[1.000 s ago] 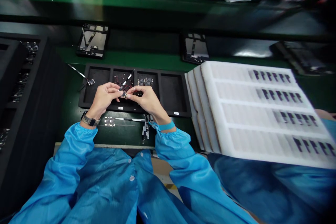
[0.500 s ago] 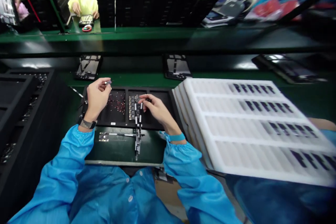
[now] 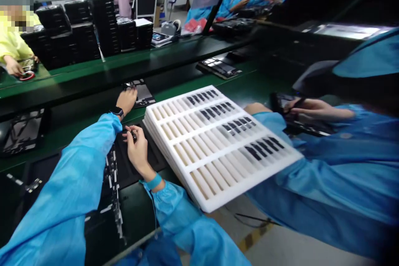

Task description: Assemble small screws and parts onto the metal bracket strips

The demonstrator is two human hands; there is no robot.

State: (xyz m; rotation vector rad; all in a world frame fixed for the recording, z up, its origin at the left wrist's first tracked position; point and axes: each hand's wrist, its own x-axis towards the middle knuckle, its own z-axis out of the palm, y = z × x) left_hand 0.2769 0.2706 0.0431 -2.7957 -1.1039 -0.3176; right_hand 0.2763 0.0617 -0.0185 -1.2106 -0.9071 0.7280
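Observation:
My left hand point(image 3: 127, 100) reaches over the left edge of an opened tablet point(image 3: 145, 93), its fingers curled on that edge and partly hidden. Lower down, my right hand point(image 3: 137, 149) pinches a small dark electronic part point(image 3: 134, 134) with shiny spots; its exact kind is too small to make out. Beneath my right hand is a black compartment tray point(image 3: 152, 153), partly covered by my left sleeve. Thin flex cables with white strips point(image 3: 116, 203) hang over the tray's near edge in a row. Another small flex cable with a board point(image 3: 33, 185) lies at the left.
A stack of white foam trays point(image 3: 199, 166) with slots, some holding black strips, stands right of my hands. Other opened tablets lie on the green bench at the left point(image 3: 23, 131) and farther back point(image 3: 220, 67). A co-worker in blue point(image 3: 336, 174) sits close on the right, handling a device.
The view has turned right. My left hand has moved from above the black tray to the middle tablet. My right hand has left the row of parts and now pinches a small part.

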